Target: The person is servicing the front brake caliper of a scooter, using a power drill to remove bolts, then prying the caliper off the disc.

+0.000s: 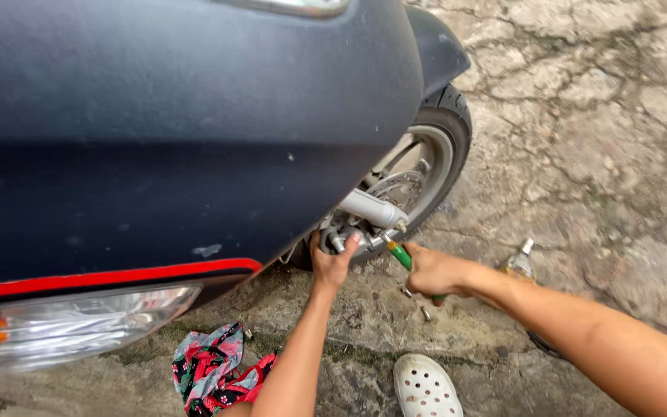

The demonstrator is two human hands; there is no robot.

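Note:
A dark blue scooter body (pixel 179 131) with a red stripe fills the upper left. Below it shows the front wheel (pixel 434 162) with its silver fork leg (pixel 372 208) and brake disc. My left hand (pixel 332 259) reaches up to the wheel hub, fingers pressed against the metal parts at the axle. My right hand (pixel 434 272) is closed around a green-handled screwdriver (pixel 400 255), whose tip points at the same hub area. The two hands are close together beside the tyre.
Cracked concrete ground (pixel 596 131) lies all around. A small bottle (pixel 519 262) stands beyond my right forearm. Small bolts (pixel 424 313) lie on the ground under my right hand. A patterned cloth (pixel 210 367) and a white perforated clog (pixel 424 386) are at the bottom.

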